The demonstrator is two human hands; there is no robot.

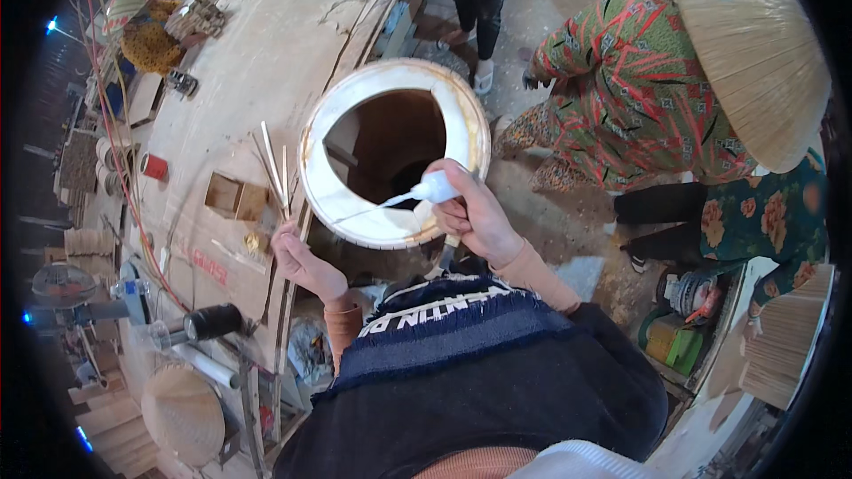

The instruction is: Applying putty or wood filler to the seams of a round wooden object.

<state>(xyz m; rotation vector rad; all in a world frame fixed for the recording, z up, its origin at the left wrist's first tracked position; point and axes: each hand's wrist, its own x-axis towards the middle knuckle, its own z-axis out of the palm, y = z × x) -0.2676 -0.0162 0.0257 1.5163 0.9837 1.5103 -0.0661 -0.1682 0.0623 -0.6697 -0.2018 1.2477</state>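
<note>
My right hand grips a small white squeeze bottle, tilted so its long thin nozzle points left and down. The nozzle tip is over the near left part of a white ring-shaped top; I cannot tell if it touches. This ring caps a round, hollow body whose dark brown inside shows through the wide opening. Brownish stains mark the ring's rim. To the left of the ring, my left hand pinches several thin pale strips, which fan upward from its fingertips.
Left is a long worktable with an open wooden box, a red can and a glass jar. People stand to the right, one in a conical hat. A fan stands far left.
</note>
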